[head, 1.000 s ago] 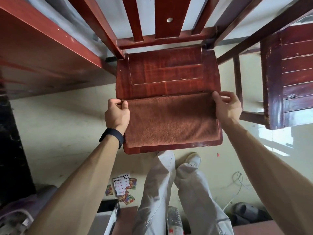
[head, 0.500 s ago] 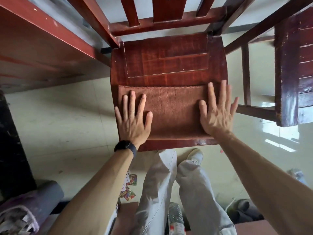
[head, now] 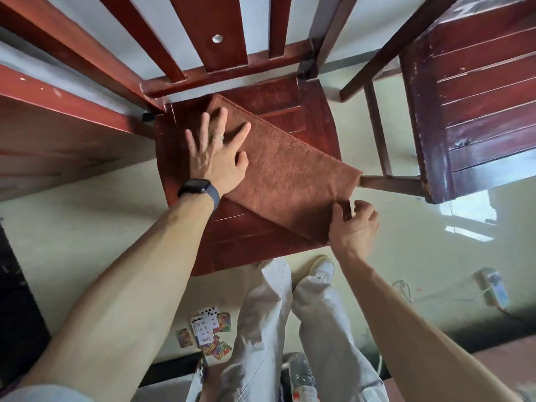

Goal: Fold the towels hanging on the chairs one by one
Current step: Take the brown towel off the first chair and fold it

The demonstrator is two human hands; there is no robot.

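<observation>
Folded brown towel (head: 290,175) is lying diagonally across the chair seat (head: 252,239), running from upper centre of the frame down to the right. Its lower right end is hanging past the seat edge.

Left hand (head: 217,158) is pressing flat on the towel's upper left end, fingers straight and spread, gripping nothing. A ring (head: 222,136) is showing on one finger and a dark watch (head: 197,188) is sitting on the wrist.

Right hand (head: 352,224) is pinching the towel's lower right end: thumb is lying on top of the cloth and the fingers are curling round the edge. The fingertips are partly hidden, so how far under they reach is hard to tell.

Chair back slats (head: 223,33) are getting cut off by the top of the frame. A second chair (head: 478,111) is filling the upper right, cropped. A red-brown wooden surface (head: 58,134) is crossing the left side; hard to say what it is.

Lower centre: pale trousers (head: 261,329) and a white shoe (head: 322,268). Playing cards (head: 208,332) are lying scattered on the floor, lower left of centre. A plastic bottle (head: 301,375) is partly hidden between the legs at the bottom edge. A power strip (head: 493,288) is lying at the right, its cable blurry.
</observation>
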